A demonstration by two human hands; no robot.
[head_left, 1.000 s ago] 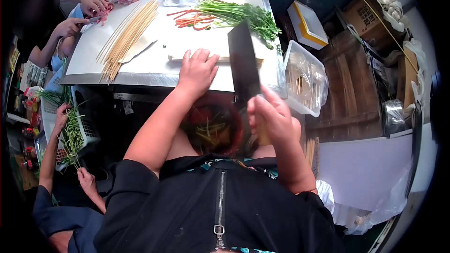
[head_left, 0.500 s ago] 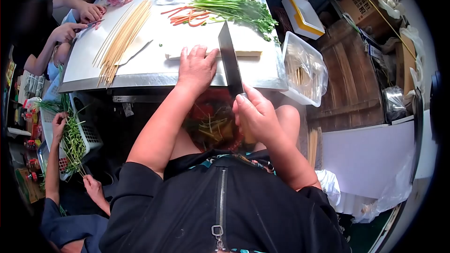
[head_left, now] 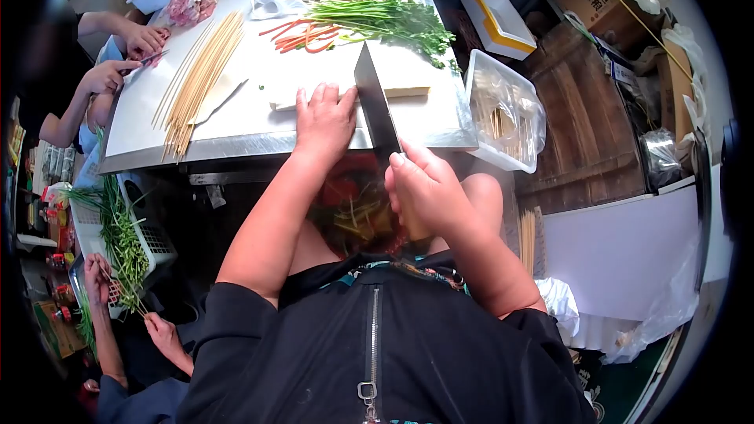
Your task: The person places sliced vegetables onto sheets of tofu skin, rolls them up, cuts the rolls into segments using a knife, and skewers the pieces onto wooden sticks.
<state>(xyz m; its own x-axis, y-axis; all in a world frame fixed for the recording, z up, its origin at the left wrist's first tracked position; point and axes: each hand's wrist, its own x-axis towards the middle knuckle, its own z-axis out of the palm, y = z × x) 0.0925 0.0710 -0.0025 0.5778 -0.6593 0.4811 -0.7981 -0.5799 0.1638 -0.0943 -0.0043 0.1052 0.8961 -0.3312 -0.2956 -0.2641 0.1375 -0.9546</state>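
Observation:
A long, pale white strip of food (head_left: pixel 410 92) lies crosswise near the front of the white table. My left hand (head_left: pixel 323 119) presses down on it, fingers bent over its far side. In my right hand (head_left: pixel 424 187) is a cleaver (head_left: pixel 375 106), gripped by its wooden handle. Its broad blade stands on edge across the strip, just right of my left fingers. Beyond the strip lie red-orange strips (head_left: pixel 310 35) and a bunch of leafy green herbs (head_left: pixel 393 22). Wooden skewers (head_left: pixel 200 82) are spread to the left, beside a thin knife-like blade (head_left: pixel 220 102).
Another person's hands (head_left: pixel 118 71) cut meat with a small knife at the table's left. A second co-worker's hands (head_left: pixel 163 334) handle green stems over a white basket (head_left: pixel 157 239). A plastic tub (head_left: pixel 518 159) adjoins the table's right edge. Pink meat (head_left: pixel 191 6) sits at the back left.
The view has shifted slightly. My hands and the cleaver keep nearly the same place on the strip. At lower left, a co-worker's hand has moved down, away from the greens' upper part.

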